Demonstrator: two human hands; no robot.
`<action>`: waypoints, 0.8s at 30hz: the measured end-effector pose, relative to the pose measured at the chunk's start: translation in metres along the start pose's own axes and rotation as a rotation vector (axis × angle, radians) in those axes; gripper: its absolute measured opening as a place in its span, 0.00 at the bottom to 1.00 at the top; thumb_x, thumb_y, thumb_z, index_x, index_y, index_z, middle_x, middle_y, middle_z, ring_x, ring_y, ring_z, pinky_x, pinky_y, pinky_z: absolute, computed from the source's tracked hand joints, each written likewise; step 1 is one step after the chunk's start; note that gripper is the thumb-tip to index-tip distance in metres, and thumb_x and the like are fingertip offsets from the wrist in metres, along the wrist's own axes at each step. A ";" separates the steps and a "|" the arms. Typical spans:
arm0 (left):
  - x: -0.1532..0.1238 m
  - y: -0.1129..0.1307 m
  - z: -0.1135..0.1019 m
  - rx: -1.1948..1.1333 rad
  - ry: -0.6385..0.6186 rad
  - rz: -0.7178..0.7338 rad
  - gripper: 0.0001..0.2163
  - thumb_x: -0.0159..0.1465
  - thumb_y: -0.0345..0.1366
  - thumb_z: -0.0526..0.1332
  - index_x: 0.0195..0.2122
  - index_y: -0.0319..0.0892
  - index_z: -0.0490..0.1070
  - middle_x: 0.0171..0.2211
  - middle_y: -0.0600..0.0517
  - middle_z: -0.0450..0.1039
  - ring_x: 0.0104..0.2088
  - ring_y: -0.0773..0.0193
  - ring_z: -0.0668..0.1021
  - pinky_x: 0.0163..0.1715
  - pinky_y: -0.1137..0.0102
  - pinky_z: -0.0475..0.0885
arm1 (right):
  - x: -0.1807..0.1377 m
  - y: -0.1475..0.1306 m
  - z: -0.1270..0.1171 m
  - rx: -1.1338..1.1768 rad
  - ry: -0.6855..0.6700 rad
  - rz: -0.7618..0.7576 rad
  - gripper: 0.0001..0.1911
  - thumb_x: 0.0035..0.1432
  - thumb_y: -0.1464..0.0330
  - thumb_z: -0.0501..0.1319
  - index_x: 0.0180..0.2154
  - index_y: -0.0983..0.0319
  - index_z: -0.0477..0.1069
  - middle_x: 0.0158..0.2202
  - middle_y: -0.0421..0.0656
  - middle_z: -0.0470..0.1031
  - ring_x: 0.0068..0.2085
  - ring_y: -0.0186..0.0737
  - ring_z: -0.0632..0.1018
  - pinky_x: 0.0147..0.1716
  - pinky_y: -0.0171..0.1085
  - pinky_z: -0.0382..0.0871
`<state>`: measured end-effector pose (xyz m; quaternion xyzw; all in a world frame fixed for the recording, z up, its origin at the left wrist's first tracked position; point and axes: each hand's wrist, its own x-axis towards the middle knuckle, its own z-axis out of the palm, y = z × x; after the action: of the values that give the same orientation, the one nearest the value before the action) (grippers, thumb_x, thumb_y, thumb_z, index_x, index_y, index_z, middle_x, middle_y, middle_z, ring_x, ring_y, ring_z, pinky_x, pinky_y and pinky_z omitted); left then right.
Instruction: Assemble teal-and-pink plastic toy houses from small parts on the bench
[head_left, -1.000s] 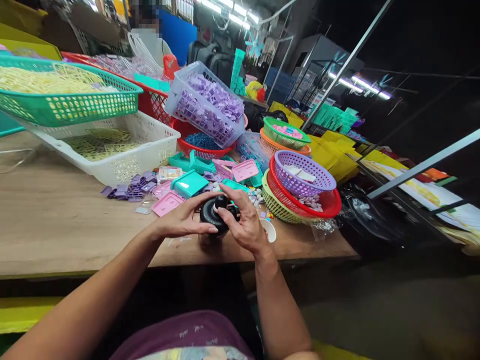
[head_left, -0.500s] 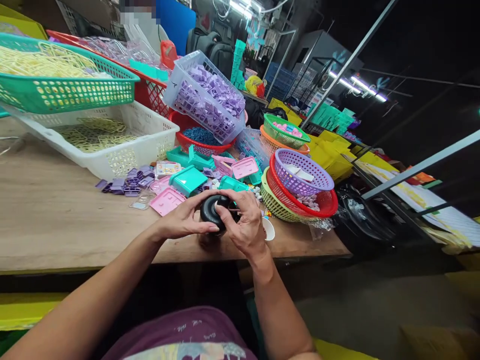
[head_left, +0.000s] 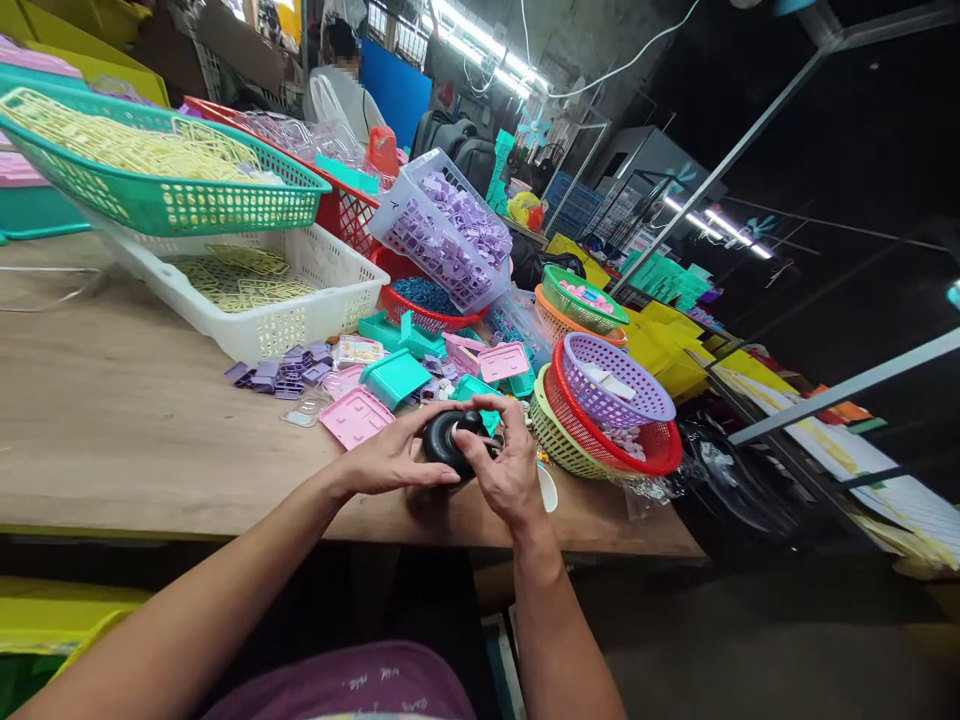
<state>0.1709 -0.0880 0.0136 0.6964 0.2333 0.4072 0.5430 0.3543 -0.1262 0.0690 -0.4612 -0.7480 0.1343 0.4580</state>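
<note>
Both my hands meet over the near edge of a wooden table [head_left: 135,440]. Between them is a round black object [head_left: 444,441], shaped like a small wheel or knob. My left hand [head_left: 390,462] cups it from the left with the thumb under it. My right hand [head_left: 506,468] wraps it from the right, fingers curled over its top. Just beyond lie pink lids [head_left: 357,417], a teal plastic box [head_left: 395,376] and a heap of small purple parts [head_left: 281,372].
A white crate [head_left: 262,300] and a green basket [head_left: 165,180] of yellow parts stand at the back left. A tilted clear bin [head_left: 442,235] holds purple pieces. Stacked round baskets [head_left: 607,400] sit at the right. A small white cup [head_left: 547,488] is beside my right wrist.
My right hand's fingers have closed further over the top of the black object, covering its small knob. The view has shifted slightly; both hands stay in the same spot.
</note>
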 end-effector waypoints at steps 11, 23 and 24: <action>-0.001 0.000 0.000 0.007 -0.009 0.005 0.37 0.56 0.44 0.71 0.64 0.46 0.58 0.62 0.46 0.64 0.61 0.51 0.69 0.64 0.57 0.62 | 0.006 0.000 -0.003 0.044 -0.100 -0.041 0.19 0.64 0.63 0.60 0.57 0.55 0.68 0.44 0.43 0.72 0.46 0.40 0.74 0.50 0.41 0.69; -0.001 0.003 0.005 -0.039 0.017 0.030 0.36 0.55 0.44 0.72 0.63 0.46 0.60 0.58 0.46 0.67 0.58 0.51 0.70 0.60 0.59 0.65 | 0.001 0.005 -0.005 0.034 -0.006 -0.024 0.11 0.65 0.61 0.60 0.47 0.58 0.71 0.42 0.43 0.73 0.45 0.40 0.74 0.47 0.40 0.68; -0.002 0.003 0.005 -0.037 0.018 0.032 0.36 0.55 0.44 0.72 0.63 0.46 0.60 0.58 0.46 0.66 0.58 0.51 0.70 0.60 0.59 0.65 | 0.002 0.003 -0.007 0.001 -0.021 -0.053 0.10 0.65 0.62 0.60 0.47 0.58 0.71 0.42 0.43 0.73 0.45 0.40 0.74 0.47 0.40 0.68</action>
<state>0.1737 -0.0930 0.0155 0.6863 0.2194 0.4263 0.5470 0.3617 -0.1247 0.0721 -0.4398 -0.7646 0.1274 0.4535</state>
